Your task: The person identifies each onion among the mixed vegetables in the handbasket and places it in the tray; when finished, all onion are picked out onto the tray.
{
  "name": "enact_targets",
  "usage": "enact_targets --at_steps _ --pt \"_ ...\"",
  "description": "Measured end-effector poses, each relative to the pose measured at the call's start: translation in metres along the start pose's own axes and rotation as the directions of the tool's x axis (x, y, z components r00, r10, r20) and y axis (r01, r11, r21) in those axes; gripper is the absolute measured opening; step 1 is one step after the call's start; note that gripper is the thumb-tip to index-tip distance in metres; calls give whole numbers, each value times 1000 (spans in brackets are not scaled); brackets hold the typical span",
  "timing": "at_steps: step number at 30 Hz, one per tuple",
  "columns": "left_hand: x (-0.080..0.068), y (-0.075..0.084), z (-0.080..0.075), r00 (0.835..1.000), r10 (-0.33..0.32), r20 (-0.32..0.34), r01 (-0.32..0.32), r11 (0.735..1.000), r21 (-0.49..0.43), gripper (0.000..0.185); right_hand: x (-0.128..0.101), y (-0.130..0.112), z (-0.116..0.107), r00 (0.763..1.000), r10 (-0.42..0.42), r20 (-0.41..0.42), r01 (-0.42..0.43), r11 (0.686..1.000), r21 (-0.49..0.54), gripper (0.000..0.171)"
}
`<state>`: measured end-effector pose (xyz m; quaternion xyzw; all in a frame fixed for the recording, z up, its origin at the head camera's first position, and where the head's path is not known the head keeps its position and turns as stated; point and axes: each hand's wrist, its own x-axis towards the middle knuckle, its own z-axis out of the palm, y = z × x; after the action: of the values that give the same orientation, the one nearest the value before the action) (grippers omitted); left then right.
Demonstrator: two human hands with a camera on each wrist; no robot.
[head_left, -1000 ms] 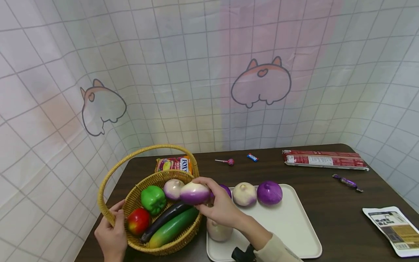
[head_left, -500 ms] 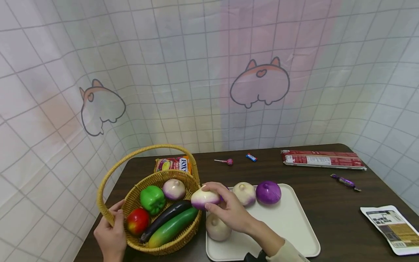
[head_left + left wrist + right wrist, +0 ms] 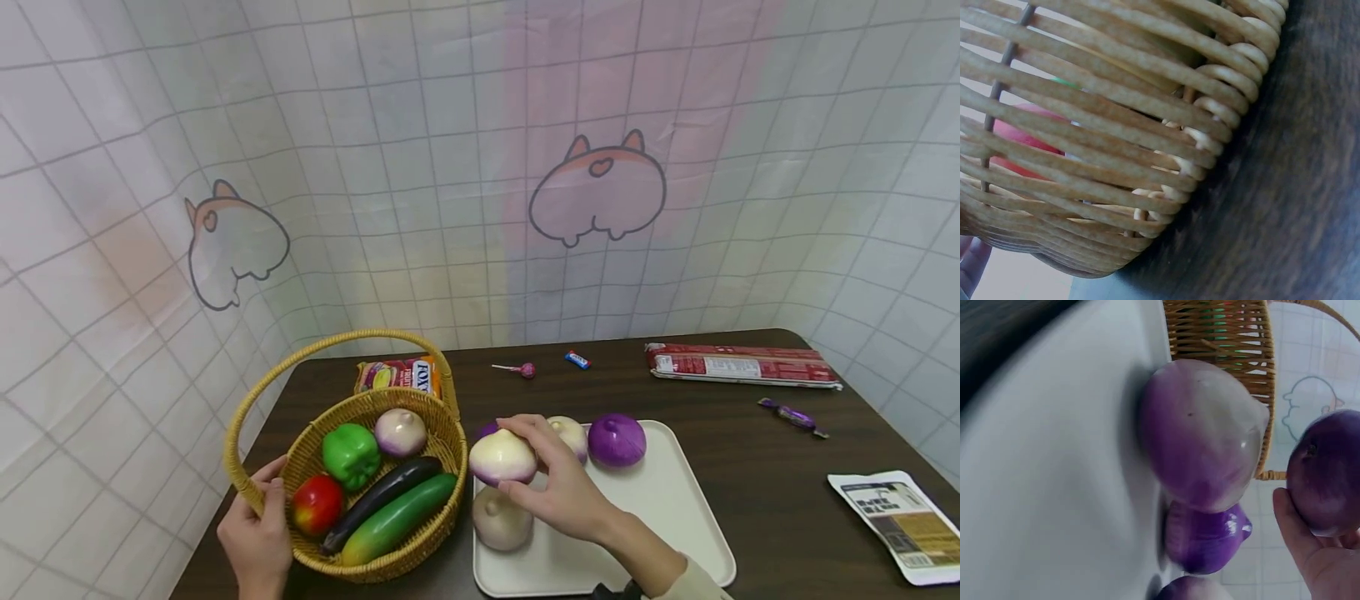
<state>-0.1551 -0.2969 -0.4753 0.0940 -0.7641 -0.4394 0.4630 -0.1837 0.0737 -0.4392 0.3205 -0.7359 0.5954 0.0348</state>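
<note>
My right hand [image 3: 558, 492] grips a white-and-purple onion [image 3: 502, 457] above the left end of the white tray [image 3: 675, 517]; the right wrist view shows that onion [image 3: 1325, 472] against my fingers [image 3: 1294, 528]. Below it a pale onion [image 3: 501, 520] lies on the tray. My left hand [image 3: 258, 533] grips the rim of the wicker basket [image 3: 442, 417] at its near left. Inside the basket are a green pepper [image 3: 349, 454], a red apple [image 3: 318, 505], an onion [image 3: 400, 431], an eggplant [image 3: 378, 493] and a green cucumber-like vegetable [image 3: 397, 517].
A pale onion [image 3: 572, 435] and a purple onion [image 3: 617, 440] sit at the tray's back. On the dark table are a snack bag [image 3: 397, 375], a lollipop [image 3: 519, 369], a small candy [image 3: 577, 360], a long red packet [image 3: 742, 365], a purple sweet [image 3: 795, 417] and a printed pack [image 3: 896, 523].
My right hand has carried the white-and-purple onion from over the basket's right rim rightward, and it is now above the tray. The left hand has stayed on the basket rim.
</note>
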Motion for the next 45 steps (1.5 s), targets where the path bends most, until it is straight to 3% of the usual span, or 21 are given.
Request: enact_targets --at_steps 5,9,16,23,33,45 --pt "0 0 1 1000 21 7 -20 1000 -22 22 -11 6 -6 998 -12 -58 8 997 -77 67" --pt "2 1 1 1000 26 4 -26 999 -33 22 -20 9 -12 995 -40 -92 33 997 -75 67" --pt "2 2 -1 1000 26 1 -26 999 -21 18 -38 17 -20 991 16 -135 -28 996 -89 69" --pt "2 -1 -1 1000 19 -3 -20 1000 -14 16 -53 21 -27 987 14 -161 -38 989 -143 69" --pt "2 -2 1 1000 25 1 -25 1000 -7 15 -69 28 -36 984 -4 -178 -15 994 -104 73" --pt "4 5 -2 999 31 16 -31 999 -14 13 -78 39 -39 976 62 -209 -72 997 -37 72"
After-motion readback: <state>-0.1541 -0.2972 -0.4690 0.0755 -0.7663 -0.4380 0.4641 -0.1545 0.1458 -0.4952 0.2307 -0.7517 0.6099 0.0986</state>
